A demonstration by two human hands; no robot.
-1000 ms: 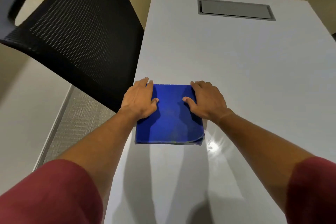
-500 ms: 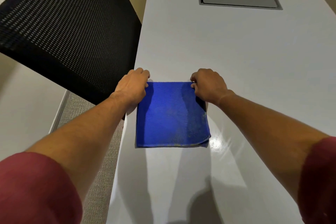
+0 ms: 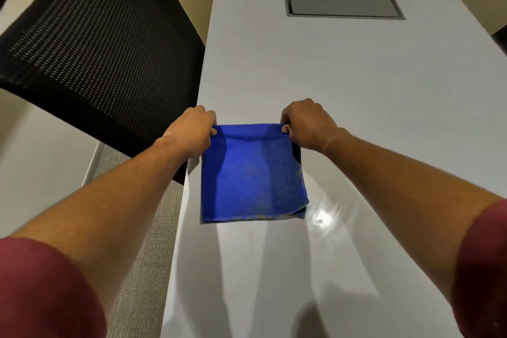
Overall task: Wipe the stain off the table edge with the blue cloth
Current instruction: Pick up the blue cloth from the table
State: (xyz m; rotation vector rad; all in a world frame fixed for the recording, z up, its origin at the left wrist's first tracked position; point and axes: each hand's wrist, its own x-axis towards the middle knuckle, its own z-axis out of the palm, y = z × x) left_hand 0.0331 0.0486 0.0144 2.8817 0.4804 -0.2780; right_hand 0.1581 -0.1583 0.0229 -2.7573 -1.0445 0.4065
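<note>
A folded blue cloth [image 3: 252,175] lies on the white table [image 3: 356,118], close to the table's left edge [image 3: 189,173]. My left hand [image 3: 192,132] pinches its far left corner. Its far right corner is pinched by my right hand [image 3: 304,125]. The far edge of the cloth is lifted slightly and sags between the two hands, while the near part rests flat on the table. Faint yellowish marks show on the cloth near its right and near edges. No stain on the table edge is visible to me.
A black mesh chair back [image 3: 90,46] stands just left of the table, touching its edge. A grey recessed cable hatch [image 3: 343,5] sits at the far end of the table. Grey carpet [image 3: 142,255] lies below on the left.
My hands went from pressing flat on the cloth to closing on its two far corners. The far edge has come up off the table.
</note>
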